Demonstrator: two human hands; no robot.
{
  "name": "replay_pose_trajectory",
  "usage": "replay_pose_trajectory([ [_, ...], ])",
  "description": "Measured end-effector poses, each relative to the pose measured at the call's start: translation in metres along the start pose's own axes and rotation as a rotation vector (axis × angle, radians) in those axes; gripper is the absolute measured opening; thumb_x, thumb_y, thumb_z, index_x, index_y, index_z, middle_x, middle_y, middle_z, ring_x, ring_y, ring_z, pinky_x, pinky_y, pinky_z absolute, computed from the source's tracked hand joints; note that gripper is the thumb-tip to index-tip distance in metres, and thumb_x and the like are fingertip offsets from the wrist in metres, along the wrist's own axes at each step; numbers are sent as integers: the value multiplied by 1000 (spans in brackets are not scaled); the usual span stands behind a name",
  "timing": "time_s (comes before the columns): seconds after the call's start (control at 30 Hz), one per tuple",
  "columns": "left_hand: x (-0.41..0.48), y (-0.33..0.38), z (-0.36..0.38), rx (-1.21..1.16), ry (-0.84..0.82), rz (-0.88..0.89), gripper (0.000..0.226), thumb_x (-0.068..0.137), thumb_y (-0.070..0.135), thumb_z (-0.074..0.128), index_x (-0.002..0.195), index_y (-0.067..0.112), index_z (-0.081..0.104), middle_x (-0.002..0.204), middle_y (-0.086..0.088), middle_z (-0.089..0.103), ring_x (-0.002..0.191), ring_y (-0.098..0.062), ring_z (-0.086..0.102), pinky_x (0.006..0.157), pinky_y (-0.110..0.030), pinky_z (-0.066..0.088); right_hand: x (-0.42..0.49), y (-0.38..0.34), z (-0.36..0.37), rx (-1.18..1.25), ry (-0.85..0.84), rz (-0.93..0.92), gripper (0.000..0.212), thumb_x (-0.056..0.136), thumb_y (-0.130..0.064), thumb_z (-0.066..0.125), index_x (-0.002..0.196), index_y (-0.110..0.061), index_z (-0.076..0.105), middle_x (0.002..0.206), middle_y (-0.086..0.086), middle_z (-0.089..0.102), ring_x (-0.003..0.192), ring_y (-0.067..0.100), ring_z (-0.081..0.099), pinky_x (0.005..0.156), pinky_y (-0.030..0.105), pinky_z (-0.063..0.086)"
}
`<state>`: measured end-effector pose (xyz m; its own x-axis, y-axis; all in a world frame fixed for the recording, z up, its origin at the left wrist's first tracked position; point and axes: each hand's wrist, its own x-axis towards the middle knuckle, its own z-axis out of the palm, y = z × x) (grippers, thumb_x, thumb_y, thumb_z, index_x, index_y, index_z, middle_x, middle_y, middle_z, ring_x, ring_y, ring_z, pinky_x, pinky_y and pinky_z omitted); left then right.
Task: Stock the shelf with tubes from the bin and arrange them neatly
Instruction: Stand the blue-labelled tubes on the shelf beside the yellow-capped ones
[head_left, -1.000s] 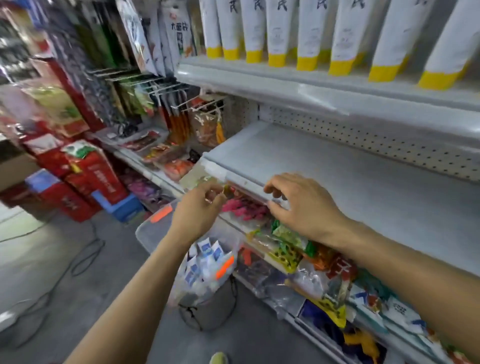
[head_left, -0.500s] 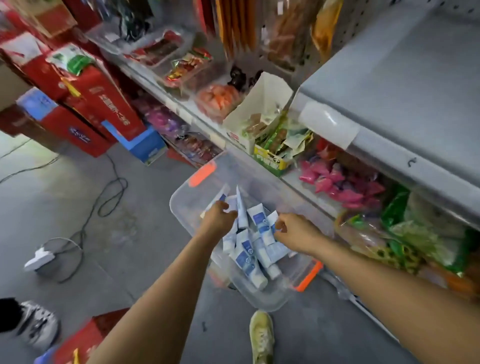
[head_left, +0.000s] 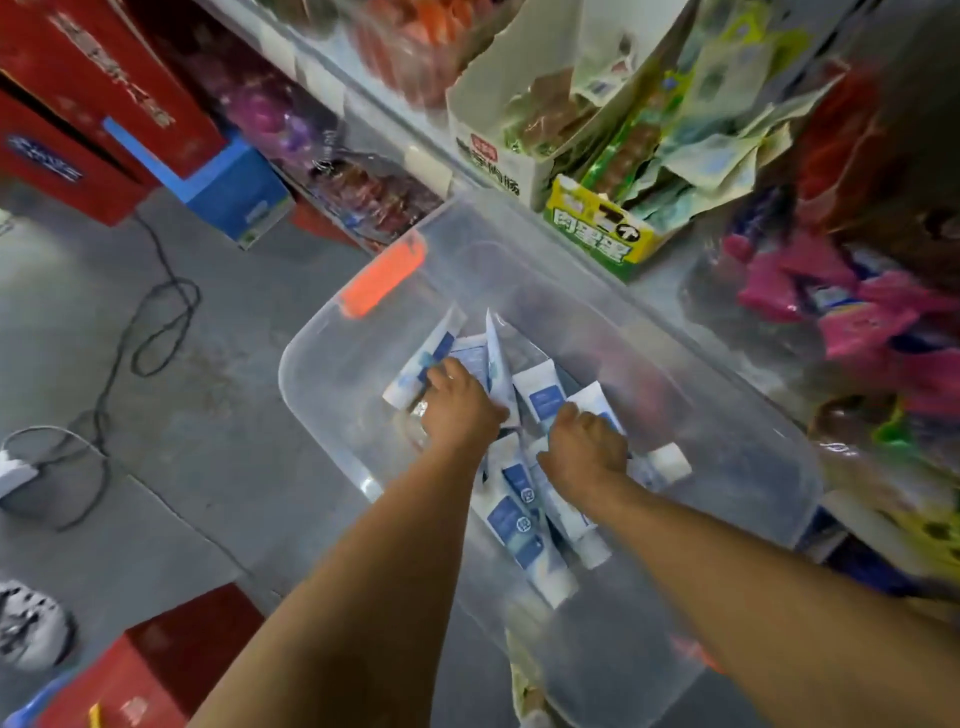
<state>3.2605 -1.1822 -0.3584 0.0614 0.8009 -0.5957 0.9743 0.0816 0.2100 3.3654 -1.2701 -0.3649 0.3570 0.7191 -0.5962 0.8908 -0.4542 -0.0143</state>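
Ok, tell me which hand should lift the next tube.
Right, probably: the right hand rests on tubes on the shelving side of the bin; the left hand is farther out.

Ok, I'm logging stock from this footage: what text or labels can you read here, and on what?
White carton: black Chinese characters under a red logo, too blurred to quote.
Yellow-green box: large Chinese characters, blurred.
Red cartons: pale print, unreadable.
Tubes in the bin: blue labels, print too small.
No text reads clearly enough to quote.
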Motion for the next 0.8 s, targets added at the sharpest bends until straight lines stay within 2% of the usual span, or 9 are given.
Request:
replay_pose_trajectory([
  [0.1, 10, 1, 2, -5, -66, -17, 102, 81, 41, 73, 148, -1, 7, 153, -24, 16, 140, -37, 27, 107, -45, 34, 11, -2, 6, -73, 40, -13, 66, 93, -26, 57, 142, 3, 23, 131, 17, 53, 118, 30, 53, 92, 37, 45],
  [0.2, 15, 6, -2, -70, -150, -74, 98, 88, 31, 67, 149, -6, -1, 154, -26, 12, 140, -41, 25, 110, -44, 31, 13, -2, -2, 76, -17, 45, 67, 84, -40, 66, 131, -2, 39, 125, 14, 55, 115, 30, 54, 85, 36, 47],
  [0.33, 3, 8, -13, -208, -137, -177, 66, 98, 33, 45, 146, -5, 23, 150, -23, 30, 136, -38, 34, 109, -40, 32, -2, 1, -20, 341, -64, 148, 67, 80, -61, 56, 120, -8, 49, 122, 11, 57, 113, 32, 55, 82, 35, 43],
  [0.4, -9, 5, -15, -363, -166, -213, 51, 94, 32, 49, 135, 2, 44, 134, -18, 51, 120, -32, 52, 97, -38, 47, -17, 9, -28, 441, -78, 161, 66, 79, -61, 55, 119, -9, 46, 119, 9, 58, 110, 32, 57, 78, 33, 40],
  [0.43, -18, 4, -16, -445, -168, -205, 43, 92, 32, 53, 125, 5, 51, 119, -14, 59, 106, -29, 58, 82, -38, 53, -27, 14, -32, 482, -69, 151, 65, 77, -61, 57, 117, -10, 47, 115, 8, 60, 106, 32, 58, 75, 31, 41],
  [0.5, -45, 2, -18, -573, -129, -185, 31, 90, 38, 59, 103, 10, 56, 85, -4, 59, 74, -18, 57, 51, -28, 45, -48, 24, -41, 543, -48, 120, 62, 70, -58, 61, 113, -14, 51, 110, 6, 64, 100, 31, 62, 76, 31, 47],
  [0.6, -97, 6, -22, -754, -53, -160, 36, 81, 46, 70, 77, 14, 53, 59, -1, 51, 50, -19, 50, 51, -24, 42, -90, 43, -58, 602, 13, 99, 68, 64, -60, 67, 115, -18, 48, 116, 3, 63, 104, 30, 61, 73, 31, 44],
  [0.7, -161, 19, -30, -943, -25, -137, 38, 77, 36, 78, 68, 12, 50, 45, 0, 46, 37, -18, 45, 44, -23, 39, -142, 72, -75, 664, 120, 40, 61, 64, -69, 65, 107, -28, 50, 110, 1, 65, 98, 28, 62, 68, 31, 40],
  [0.8, -233, 38, -33, -1074, -15, -105, 33, 83, 29, 72, 70, 8, 50, 52, -5, 46, 34, -17, 43, 39, -23, 36, -202, 113, -88, 723, 223, -27, 49, 65, -66, 61, 93, -28, 52, 96, 0, 67, 86, 27, 61, 65, 32, 44],
])
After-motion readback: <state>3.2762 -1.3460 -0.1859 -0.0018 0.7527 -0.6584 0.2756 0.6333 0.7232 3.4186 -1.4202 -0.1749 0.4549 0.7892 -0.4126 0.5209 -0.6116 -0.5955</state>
